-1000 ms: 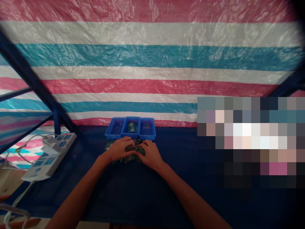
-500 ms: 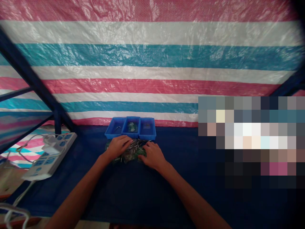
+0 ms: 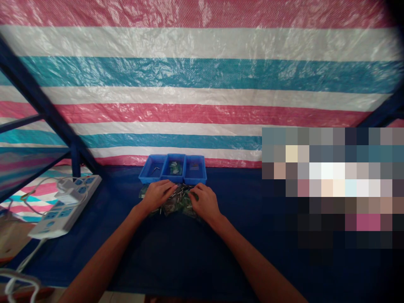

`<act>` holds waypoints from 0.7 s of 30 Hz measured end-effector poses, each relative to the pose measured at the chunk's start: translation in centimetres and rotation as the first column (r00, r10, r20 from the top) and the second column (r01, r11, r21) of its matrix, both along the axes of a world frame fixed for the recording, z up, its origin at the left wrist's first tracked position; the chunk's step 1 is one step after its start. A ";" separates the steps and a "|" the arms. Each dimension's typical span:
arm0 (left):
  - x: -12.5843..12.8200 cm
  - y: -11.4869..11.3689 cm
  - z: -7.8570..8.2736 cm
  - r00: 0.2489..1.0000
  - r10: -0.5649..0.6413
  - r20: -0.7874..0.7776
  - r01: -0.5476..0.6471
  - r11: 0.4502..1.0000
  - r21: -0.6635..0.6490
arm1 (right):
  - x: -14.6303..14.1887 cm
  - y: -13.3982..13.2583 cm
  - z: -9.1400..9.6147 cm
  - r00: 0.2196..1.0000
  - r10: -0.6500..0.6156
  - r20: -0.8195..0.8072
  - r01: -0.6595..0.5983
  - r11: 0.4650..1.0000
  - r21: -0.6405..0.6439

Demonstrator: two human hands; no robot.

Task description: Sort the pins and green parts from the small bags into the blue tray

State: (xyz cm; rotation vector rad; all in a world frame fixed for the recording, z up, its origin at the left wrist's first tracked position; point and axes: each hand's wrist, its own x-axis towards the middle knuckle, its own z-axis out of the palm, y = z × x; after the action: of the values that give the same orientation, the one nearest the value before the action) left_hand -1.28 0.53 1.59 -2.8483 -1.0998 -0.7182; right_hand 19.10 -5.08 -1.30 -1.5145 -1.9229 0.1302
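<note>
In front of me on the dark blue tabletop lies a low pile of small clear plastic bags with green on them (image 3: pixel 186 207) and loose thin metal pieces (image 3: pixel 180 194). My left hand (image 3: pixel 158 195) rests over the pile's left side, palm down, its fingers stretched to the right across the metal pieces. My right hand (image 3: pixel 204 202) is at the right side, fingers bent and thumb apart, with the fingertips at the metal pieces. Nothing held shows in either hand, though the undersides are hidden.
Just behind the pile stand three joined blue bins: the left bin (image 3: pixel 147 169) contains an L-shaped metal piece, the middle bin (image 3: pixel 173 179) small bags, the right bin (image 3: pixel 195 179) a small packet. A white power strip (image 3: pixel 67 214) with cables lies left. A blurred-out patch covers the right.
My right hand has moved a little left and up over the pile, onto the metal pieces. My left hand has shifted slightly right. The bins are unchanged.
</note>
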 end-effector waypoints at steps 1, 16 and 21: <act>0.1 -0.1 0.0 0.999 -0.003 0.036 0.004 1.000 -0.019 | 0.0 0.0 0.0 0.999 -0.011 -0.052 0.013 0.999 0.033; 0.9 -0.2 -0.3 0.849 0.227 0.477 0.101 0.817 -0.567 | -0.5 0.0 0.1 0.859 0.105 -0.502 -0.027 0.987 0.159; 1.3 -0.6 -0.3 0.863 0.172 0.475 0.113 0.851 -0.512 | -0.7 -0.1 -0.2 0.865 0.119 -0.487 -0.052 0.988 0.148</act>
State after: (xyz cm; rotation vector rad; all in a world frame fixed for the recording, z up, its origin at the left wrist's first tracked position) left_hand 0.01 -0.09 1.28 -3.1437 -1.6289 -1.4334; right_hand 18.36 -5.15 -1.51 -1.1653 -1.5470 0.3880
